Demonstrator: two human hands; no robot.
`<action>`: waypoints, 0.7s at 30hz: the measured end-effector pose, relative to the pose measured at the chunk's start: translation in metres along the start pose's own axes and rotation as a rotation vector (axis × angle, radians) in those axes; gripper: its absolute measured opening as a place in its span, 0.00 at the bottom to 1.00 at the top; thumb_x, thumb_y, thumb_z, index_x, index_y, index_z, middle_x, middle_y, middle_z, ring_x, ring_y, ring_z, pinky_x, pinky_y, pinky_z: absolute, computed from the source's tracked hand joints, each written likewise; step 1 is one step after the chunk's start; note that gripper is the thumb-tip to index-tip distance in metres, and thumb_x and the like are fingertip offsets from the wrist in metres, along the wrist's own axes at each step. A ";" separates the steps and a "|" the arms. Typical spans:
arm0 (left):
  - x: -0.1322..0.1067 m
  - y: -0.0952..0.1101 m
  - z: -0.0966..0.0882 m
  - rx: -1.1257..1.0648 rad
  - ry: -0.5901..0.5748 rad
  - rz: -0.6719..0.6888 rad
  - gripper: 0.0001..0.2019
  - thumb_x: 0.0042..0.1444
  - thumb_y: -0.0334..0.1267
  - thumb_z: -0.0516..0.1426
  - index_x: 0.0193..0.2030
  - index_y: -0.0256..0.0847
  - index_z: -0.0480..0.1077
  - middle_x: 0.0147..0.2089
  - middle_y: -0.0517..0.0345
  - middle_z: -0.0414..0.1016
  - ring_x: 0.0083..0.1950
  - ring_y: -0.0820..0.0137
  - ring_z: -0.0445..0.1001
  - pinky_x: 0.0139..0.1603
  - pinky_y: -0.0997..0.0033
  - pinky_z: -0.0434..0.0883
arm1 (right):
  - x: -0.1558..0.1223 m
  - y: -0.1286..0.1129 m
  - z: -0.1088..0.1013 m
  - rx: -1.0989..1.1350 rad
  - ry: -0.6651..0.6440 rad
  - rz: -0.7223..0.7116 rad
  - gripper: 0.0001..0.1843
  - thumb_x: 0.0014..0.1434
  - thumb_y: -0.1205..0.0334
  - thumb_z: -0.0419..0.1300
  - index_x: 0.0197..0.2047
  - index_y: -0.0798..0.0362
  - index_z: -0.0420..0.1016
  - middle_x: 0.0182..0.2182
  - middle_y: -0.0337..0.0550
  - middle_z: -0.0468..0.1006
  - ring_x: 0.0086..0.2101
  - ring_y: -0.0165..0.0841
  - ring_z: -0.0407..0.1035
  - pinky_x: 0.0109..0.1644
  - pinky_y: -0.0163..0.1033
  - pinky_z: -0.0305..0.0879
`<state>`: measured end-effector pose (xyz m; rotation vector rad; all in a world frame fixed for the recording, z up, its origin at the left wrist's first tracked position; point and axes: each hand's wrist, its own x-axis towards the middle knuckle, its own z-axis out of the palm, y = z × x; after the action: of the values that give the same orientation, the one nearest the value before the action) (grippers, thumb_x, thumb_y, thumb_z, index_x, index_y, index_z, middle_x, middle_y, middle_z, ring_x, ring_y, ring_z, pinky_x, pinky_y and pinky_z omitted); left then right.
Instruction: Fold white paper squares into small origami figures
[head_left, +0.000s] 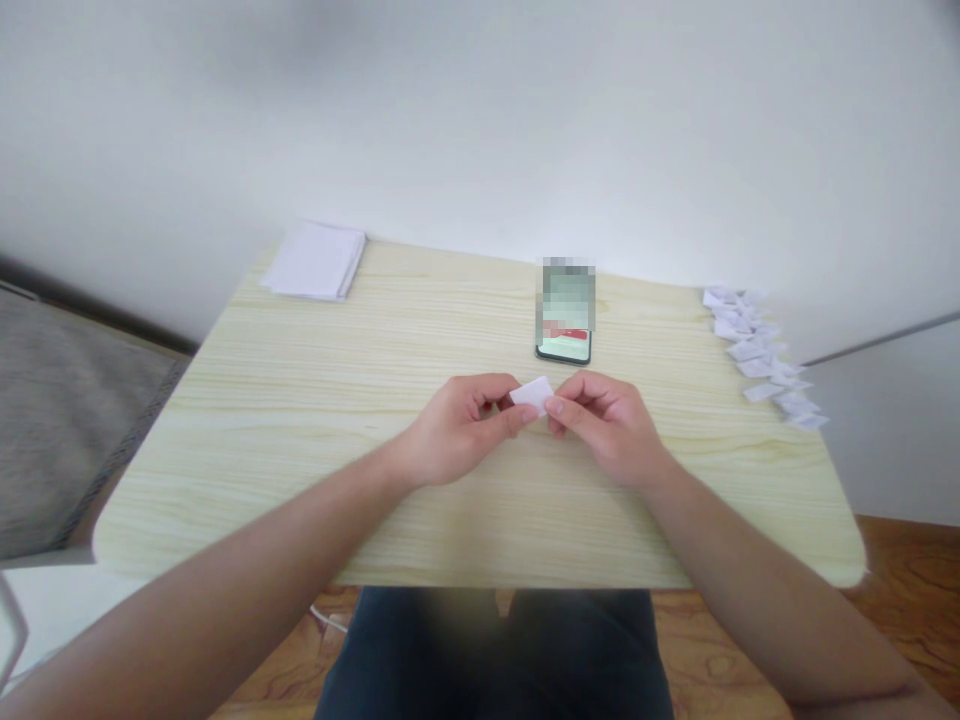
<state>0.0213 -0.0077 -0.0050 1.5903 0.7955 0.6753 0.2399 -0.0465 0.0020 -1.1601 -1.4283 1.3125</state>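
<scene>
I have the left hand (463, 430) and right hand (613, 428) pinching one small folded paper (532, 394) over the surface (420, 350), seemingly unfinished; folded pieces (739, 325) line the right side, flat sheets (311, 260) lie left.

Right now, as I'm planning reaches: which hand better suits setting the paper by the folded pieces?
Probably the right hand: both hold the paper, but the folded pieces lie on its side; the left hand would cross over.

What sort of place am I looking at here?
Probably a room at home, though a small office is possible: a light wooden table against a plain white wall, wood-look floor, and a phone on the tabletop.
</scene>
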 end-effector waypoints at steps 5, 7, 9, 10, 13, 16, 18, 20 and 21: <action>0.002 0.000 -0.004 -0.018 0.050 0.025 0.17 0.66 0.46 0.59 0.29 0.37 0.70 0.28 0.62 0.67 0.33 0.73 0.63 0.35 0.70 0.59 | 0.000 -0.002 -0.001 0.027 -0.069 0.044 0.13 0.63 0.55 0.68 0.32 0.52 0.75 0.26 0.38 0.78 0.28 0.29 0.69 0.34 0.37 0.65; 0.002 0.002 -0.004 -0.012 0.057 0.032 0.17 0.67 0.46 0.58 0.30 0.37 0.71 0.29 0.61 0.68 0.34 0.73 0.65 0.37 0.70 0.60 | 0.000 -0.002 0.000 0.036 -0.093 0.057 0.13 0.63 0.55 0.68 0.32 0.52 0.74 0.25 0.38 0.78 0.28 0.29 0.69 0.33 0.36 0.65; 0.002 0.003 -0.004 0.015 0.062 0.031 0.17 0.68 0.46 0.57 0.31 0.38 0.71 0.30 0.61 0.69 0.34 0.73 0.65 0.37 0.70 0.61 | -0.001 -0.001 0.000 0.025 -0.116 0.073 0.13 0.63 0.54 0.68 0.31 0.52 0.74 0.26 0.38 0.78 0.27 0.29 0.69 0.33 0.36 0.64; 0.002 0.004 -0.003 0.037 0.066 0.030 0.17 0.68 0.47 0.56 0.31 0.38 0.71 0.30 0.61 0.68 0.34 0.73 0.65 0.36 0.70 0.61 | -0.002 -0.001 0.000 0.005 -0.124 0.081 0.14 0.63 0.54 0.68 0.30 0.53 0.74 0.26 0.39 0.79 0.27 0.29 0.69 0.32 0.36 0.63; 0.002 0.004 -0.002 0.111 0.067 0.029 0.17 0.69 0.47 0.55 0.31 0.38 0.69 0.29 0.62 0.66 0.33 0.73 0.63 0.35 0.71 0.60 | -0.002 0.001 0.000 -0.058 -0.076 0.061 0.10 0.63 0.56 0.68 0.34 0.52 0.77 0.26 0.38 0.78 0.26 0.29 0.69 0.30 0.36 0.62; 0.002 0.003 -0.002 0.147 0.042 0.035 0.17 0.69 0.47 0.54 0.32 0.38 0.69 0.29 0.62 0.65 0.32 0.73 0.63 0.34 0.71 0.61 | -0.002 0.002 -0.001 -0.007 -0.001 -0.008 0.13 0.62 0.60 0.67 0.50 0.49 0.76 0.33 0.39 0.82 0.31 0.32 0.74 0.36 0.38 0.69; 0.003 0.004 -0.002 0.168 0.030 0.045 0.17 0.69 0.47 0.54 0.32 0.38 0.70 0.30 0.61 0.66 0.33 0.72 0.65 0.35 0.71 0.63 | -0.001 0.003 -0.001 0.018 0.001 -0.033 0.16 0.61 0.62 0.68 0.52 0.48 0.75 0.37 0.41 0.83 0.35 0.34 0.76 0.40 0.41 0.72; 0.003 0.004 -0.002 0.185 0.029 0.048 0.17 0.69 0.47 0.55 0.33 0.38 0.71 0.31 0.60 0.68 0.35 0.71 0.67 0.37 0.70 0.64 | -0.001 0.004 -0.001 -0.001 -0.002 -0.043 0.11 0.60 0.62 0.68 0.47 0.49 0.78 0.37 0.42 0.83 0.35 0.34 0.76 0.41 0.41 0.72; 0.003 0.004 -0.002 0.186 0.029 0.045 0.17 0.69 0.47 0.55 0.33 0.38 0.72 0.31 0.59 0.69 0.35 0.71 0.68 0.37 0.70 0.65 | -0.001 0.005 -0.001 -0.007 -0.001 -0.046 0.09 0.60 0.62 0.69 0.45 0.49 0.79 0.36 0.42 0.83 0.35 0.34 0.77 0.40 0.41 0.72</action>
<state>0.0215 -0.0047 -0.0010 1.7746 0.8659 0.6733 0.2417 -0.0473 -0.0027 -1.1249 -1.4531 1.2771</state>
